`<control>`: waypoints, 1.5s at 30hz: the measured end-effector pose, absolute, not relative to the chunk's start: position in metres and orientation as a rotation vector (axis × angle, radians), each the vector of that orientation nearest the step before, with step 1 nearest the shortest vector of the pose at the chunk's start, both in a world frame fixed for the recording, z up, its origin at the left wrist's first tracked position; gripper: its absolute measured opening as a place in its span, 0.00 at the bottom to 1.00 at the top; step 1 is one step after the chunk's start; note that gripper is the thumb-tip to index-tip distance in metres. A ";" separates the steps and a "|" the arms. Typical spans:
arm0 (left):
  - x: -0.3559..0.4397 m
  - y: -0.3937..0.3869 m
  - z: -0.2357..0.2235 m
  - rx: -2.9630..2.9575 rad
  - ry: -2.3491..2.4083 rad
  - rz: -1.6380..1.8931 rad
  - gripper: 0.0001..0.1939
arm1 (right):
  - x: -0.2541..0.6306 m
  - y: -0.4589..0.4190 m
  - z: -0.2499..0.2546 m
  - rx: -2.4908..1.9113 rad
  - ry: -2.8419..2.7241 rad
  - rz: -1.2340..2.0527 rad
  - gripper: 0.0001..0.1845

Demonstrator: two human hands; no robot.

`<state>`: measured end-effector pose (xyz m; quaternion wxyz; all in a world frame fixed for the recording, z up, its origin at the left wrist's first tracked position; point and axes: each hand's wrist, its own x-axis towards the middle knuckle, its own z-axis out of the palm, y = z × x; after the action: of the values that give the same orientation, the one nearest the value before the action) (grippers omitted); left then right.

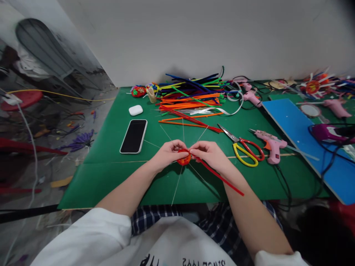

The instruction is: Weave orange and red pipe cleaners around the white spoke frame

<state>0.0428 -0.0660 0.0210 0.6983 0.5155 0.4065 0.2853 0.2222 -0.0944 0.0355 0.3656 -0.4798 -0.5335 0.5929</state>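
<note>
A small round red-and-orange woven disc sits between my hands, thin pale wires radiating from it in several directions. My left hand pinches the disc at its left side. My right hand is closed on a red pipe cleaner at the disc's right edge. The pipe cleaner's long free end trails down to the right, over my right forearm. Both sets of fingertips nearly meet above the disc, and the exact spot where the pipe cleaner joins it is hidden.
Scissors and a pink glue gun lie right of my hands. A phone and a white earbud case lie left. Behind is a pile of coloured pipe cleaners. A blue board stretches along the right, with cables over it.
</note>
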 end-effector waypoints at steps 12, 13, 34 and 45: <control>0.044 -0.065 0.017 1.044 0.949 0.716 0.14 | 0.227 -0.092 0.027 -1.219 -1.635 1.281 0.13; 0.044 -0.065 0.017 1.049 0.950 0.721 0.14 | 0.227 -0.092 0.026 -1.211 -1.627 1.276 0.14; 0.044 -0.066 0.017 1.101 0.899 0.707 0.12 | 0.224 -0.094 0.029 -1.224 -1.377 1.331 0.05; 0.046 -0.067 0.016 1.116 0.934 0.729 0.12 | 0.223 -0.093 0.030 -1.211 -1.407 1.376 0.07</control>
<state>0.0457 -0.0666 0.0161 0.6868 0.4982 0.4173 0.3256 0.2226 -0.0928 0.0298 0.4036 -0.4795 -0.5569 0.5450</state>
